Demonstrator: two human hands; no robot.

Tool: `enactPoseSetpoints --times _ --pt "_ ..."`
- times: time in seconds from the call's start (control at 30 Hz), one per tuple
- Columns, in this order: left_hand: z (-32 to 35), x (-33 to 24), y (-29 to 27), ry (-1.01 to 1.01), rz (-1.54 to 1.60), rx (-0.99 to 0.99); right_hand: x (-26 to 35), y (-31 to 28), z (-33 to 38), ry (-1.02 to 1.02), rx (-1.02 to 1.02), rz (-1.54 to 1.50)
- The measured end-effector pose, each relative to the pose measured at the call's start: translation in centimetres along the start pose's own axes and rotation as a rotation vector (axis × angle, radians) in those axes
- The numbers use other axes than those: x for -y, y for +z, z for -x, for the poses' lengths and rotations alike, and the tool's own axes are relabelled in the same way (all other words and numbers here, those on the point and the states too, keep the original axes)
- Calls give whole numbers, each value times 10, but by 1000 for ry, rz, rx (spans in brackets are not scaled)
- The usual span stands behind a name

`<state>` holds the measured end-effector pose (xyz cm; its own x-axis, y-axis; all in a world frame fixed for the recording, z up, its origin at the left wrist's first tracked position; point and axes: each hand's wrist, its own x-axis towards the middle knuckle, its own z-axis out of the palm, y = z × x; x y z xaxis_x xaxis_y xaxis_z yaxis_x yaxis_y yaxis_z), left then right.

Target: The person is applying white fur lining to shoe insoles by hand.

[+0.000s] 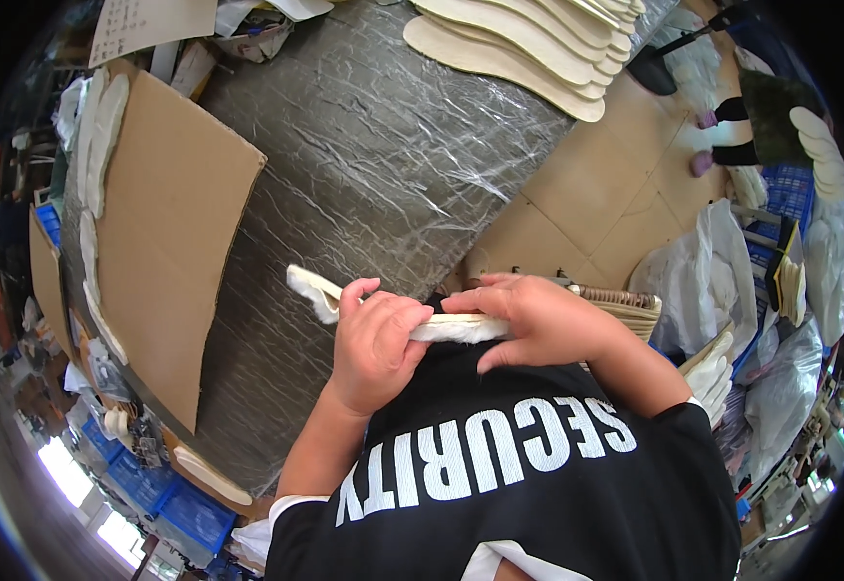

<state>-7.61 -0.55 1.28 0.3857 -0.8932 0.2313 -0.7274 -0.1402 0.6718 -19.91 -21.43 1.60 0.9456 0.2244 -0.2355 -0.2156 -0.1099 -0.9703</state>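
Close in front of my chest, I hold a fleece-lined insole, cream on its upper face with fluffy white pile below. It is seen nearly edge-on, and one end sticks out past my left hand toward the upper left. My left hand is closed around its middle, fingers over the top. Toward the other end, my right hand grips it between thumb and fingers, hiding that end. Both hands are above the near edge of the plastic-covered table.
Stacked cream insoles lie at the table's far right corner. A large cardboard sheet covers its left side, with white fleece pieces beyond. To my right are a wicker basket and plastic bags. Another person's legs show at upper right.
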Motion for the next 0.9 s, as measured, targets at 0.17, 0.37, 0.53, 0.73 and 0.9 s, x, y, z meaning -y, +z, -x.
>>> enactPoseSetpoints --times 0.17,0.37,0.53,0.73,0.9 --pt "1 2 8 3 -35 -22 -6 11 -12 -58 -167 455" --pt "5 18 -8 -23 -81 -128 -20 19 -20 -39 -258 440" --pt "6 31 -16 -52 -119 -122 -29 22 -23 -64 -296 423" --pt "2 40 -21 -80 -139 -63 -29 22 -26 -66 -285 394" --pt "4 45 -26 -67 -93 -38 -35 25 -27 -74 -296 320"
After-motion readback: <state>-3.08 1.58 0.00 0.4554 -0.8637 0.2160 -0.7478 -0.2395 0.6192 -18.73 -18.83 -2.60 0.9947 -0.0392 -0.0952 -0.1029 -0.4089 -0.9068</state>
